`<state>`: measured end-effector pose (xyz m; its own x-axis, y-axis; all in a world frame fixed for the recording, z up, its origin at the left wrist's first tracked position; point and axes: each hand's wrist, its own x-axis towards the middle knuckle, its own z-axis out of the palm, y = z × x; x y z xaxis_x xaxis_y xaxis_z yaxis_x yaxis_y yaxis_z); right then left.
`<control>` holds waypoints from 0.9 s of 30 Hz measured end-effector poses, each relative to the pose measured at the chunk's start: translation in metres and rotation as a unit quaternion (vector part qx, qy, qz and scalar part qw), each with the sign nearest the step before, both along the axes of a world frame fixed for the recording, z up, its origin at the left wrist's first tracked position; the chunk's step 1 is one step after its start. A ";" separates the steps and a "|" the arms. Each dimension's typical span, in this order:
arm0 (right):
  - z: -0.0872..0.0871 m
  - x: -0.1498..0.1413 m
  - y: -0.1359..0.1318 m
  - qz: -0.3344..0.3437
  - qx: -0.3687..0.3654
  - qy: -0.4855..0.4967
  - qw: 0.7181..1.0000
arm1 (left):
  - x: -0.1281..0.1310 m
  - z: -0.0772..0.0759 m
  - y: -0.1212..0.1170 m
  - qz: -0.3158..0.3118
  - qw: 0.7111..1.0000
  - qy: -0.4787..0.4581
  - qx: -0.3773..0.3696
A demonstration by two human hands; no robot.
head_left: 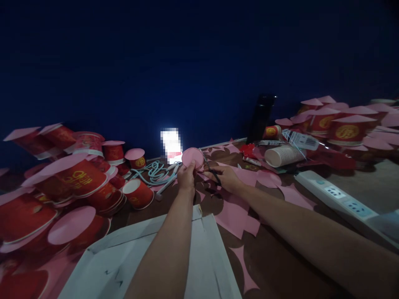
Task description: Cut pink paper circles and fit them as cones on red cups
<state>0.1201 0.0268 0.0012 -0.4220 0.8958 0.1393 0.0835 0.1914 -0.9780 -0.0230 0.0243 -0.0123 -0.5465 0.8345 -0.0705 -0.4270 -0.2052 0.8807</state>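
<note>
My left hand pinches a round pink paper disc by its lower edge and holds it up in front of me. Close to the disc's right side, my right hand grips a pair of dark-handled scissors, fingers wrapped around the handles. The blades point up and left and lie at the disc's rim; whether they touch the paper I cannot tell. Pink paper offcuts with curved cut edges lie on the brown surface below my right hand.
Red paper cups with pink discs on top crowd the left; more such cups stand at right. Nearby are a coiled cable, a lit blurred screen, stacked cups, a black cylinder, a power strip and a white board.
</note>
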 end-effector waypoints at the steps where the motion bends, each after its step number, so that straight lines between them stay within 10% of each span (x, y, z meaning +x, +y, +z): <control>1: 0.000 0.000 0.000 0.001 0.002 0.003 1.000 | 0.000 0.000 0.000 -0.003 1.000 -0.002 0.004; 27: -0.005 0.001 0.003 0.014 0.014 -0.005 1.000 | -0.002 -0.004 0.001 0.004 0.999 0.036 0.004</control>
<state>0.1209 0.0302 -0.0038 -0.4492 0.8791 0.1594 0.0878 0.2210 -0.9713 -0.0253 0.0254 -0.0159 -0.5563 0.8307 -0.0239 -0.3606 -0.2153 0.9075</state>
